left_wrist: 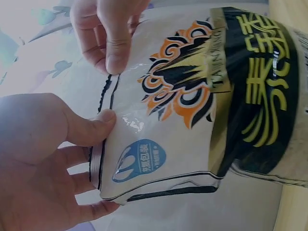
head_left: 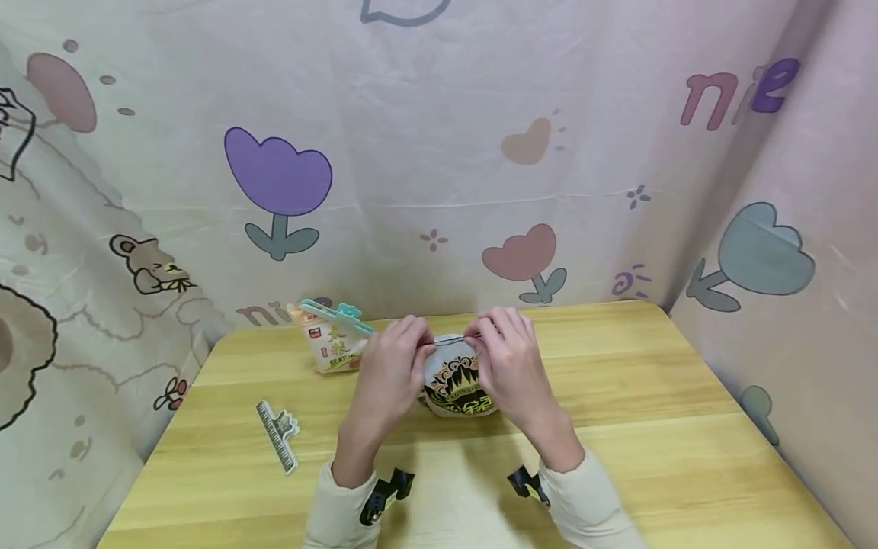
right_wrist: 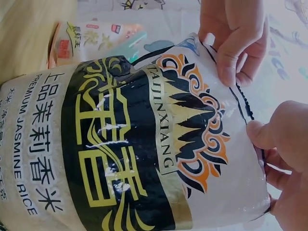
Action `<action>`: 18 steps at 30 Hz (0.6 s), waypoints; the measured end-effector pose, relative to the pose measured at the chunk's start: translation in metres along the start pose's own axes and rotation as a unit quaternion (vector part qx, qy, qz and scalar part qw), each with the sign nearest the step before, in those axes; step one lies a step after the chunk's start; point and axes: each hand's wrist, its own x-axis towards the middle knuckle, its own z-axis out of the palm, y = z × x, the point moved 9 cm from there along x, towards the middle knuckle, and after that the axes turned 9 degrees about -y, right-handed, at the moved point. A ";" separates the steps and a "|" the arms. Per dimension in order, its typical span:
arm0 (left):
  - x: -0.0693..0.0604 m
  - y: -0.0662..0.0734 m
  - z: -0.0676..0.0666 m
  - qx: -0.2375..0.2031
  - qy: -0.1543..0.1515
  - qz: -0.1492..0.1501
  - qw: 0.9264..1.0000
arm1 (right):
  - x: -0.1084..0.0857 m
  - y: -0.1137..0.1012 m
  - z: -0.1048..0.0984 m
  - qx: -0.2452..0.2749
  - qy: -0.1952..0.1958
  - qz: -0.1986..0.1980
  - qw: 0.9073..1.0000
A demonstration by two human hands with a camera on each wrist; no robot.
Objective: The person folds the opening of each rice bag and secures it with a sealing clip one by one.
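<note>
A bag of jasmine rice [head_left: 453, 381], white with a black and gold band, stands upright on the table between both hands. My left hand [head_left: 394, 366] pinches its top edge on the left, thumb in front and fingers behind. With thumb and fingers, my right hand [head_left: 511, 362] pinches the same edge on the right. The left wrist view shows the left thumb [left_wrist: 103, 120] pressed on the white top of the bag [left_wrist: 130, 110]. Printed flames and lettering face the right wrist camera, where the right hand [right_wrist: 293, 154] grips the dark-edged top seam [right_wrist: 240, 103].
Behind the left hand stands a small orange and white packet [head_left: 332, 347] with a teal sealing clip [head_left: 339, 314] across its top. A piano-key patterned clip [head_left: 277, 438] lies at the left of the wooden table [head_left: 652, 427]. A printed curtain [head_left: 411, 152] hangs behind.
</note>
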 end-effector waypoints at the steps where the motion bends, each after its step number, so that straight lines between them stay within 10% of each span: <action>1: -0.001 0.000 -0.002 0.003 0.002 0.001 1.000 | 0.000 -0.002 0.001 -0.005 0.001 -0.001 1.000; 18: -0.002 0.008 -0.008 0.002 0.049 0.037 0.998 | -0.001 0.005 -0.002 -0.006 0.001 0.011 1.000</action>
